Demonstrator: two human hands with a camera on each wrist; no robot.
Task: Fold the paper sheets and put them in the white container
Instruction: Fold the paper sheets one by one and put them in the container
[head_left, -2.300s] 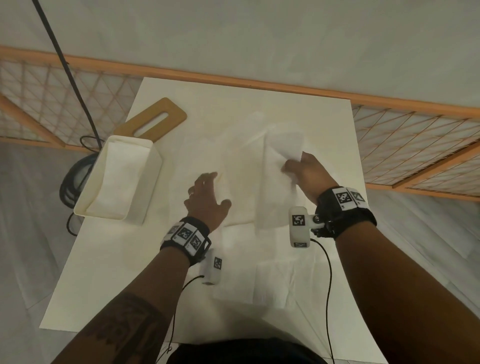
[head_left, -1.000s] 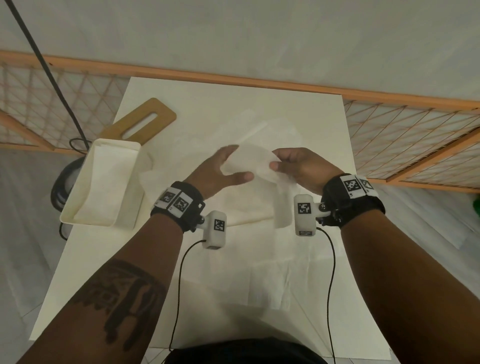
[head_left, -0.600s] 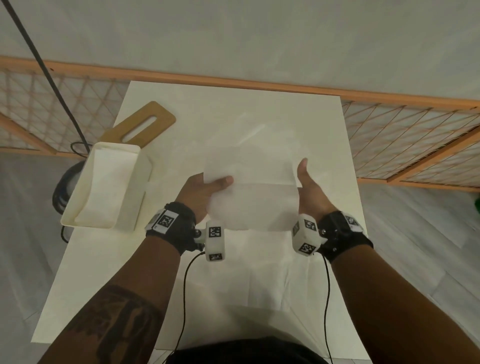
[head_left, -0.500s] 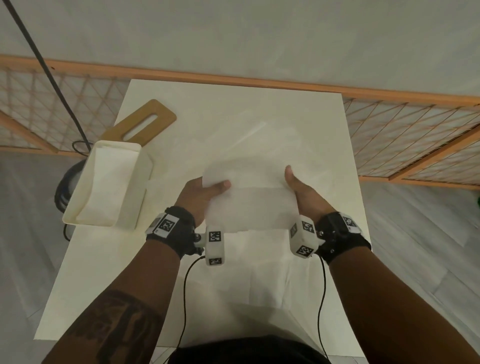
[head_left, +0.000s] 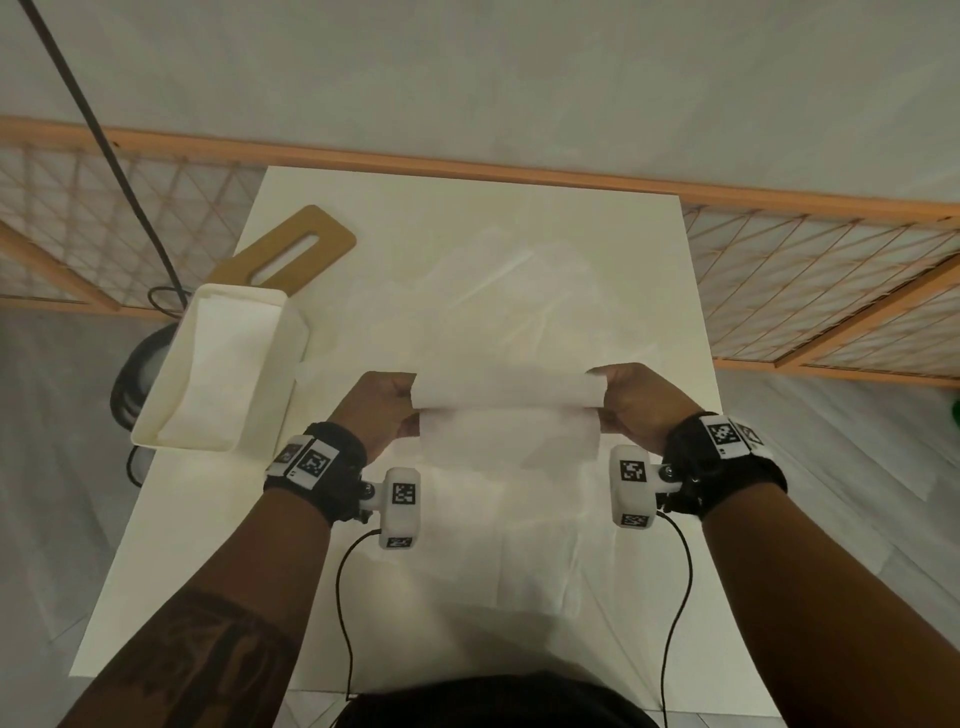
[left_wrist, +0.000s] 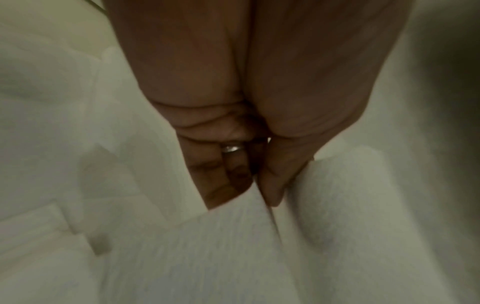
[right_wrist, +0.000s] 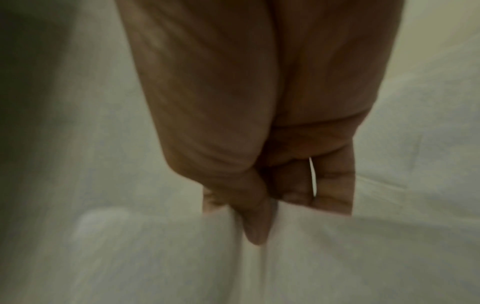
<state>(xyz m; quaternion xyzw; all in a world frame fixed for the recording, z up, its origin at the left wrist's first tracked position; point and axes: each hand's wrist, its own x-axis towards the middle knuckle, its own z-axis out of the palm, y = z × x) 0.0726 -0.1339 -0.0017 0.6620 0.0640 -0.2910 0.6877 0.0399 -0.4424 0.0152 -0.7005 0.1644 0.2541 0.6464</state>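
Note:
I hold a white paper sheet (head_left: 506, 415) doubled over above the middle of the table, its two layers meeting along a line between my hands. My left hand (head_left: 400, 410) pinches its left end, thumb against curled fingers (left_wrist: 221, 185). My right hand (head_left: 610, 405) pinches the right end the same way, thumb (right_wrist: 255, 230) pressed into the paper. The white container (head_left: 291, 332) stands at the table's left edge, left of my left hand, with folded white paper inside. More thin sheets (head_left: 519, 291) lie flat beyond the hands, and others (head_left: 519, 561) under my wrists.
A wooden board with a slot (head_left: 291, 249) lies behind the container. The white table (head_left: 182, 571) ends at a wooden lattice rail (head_left: 519, 174) along the far side. A black cable (head_left: 119, 156) hangs at the left; wrist-camera cables trail near my body.
Both hands lifted one sheet off the table, pulled it toward me and folded its far half over. Hands now pinch both ends of the doubled sheet.

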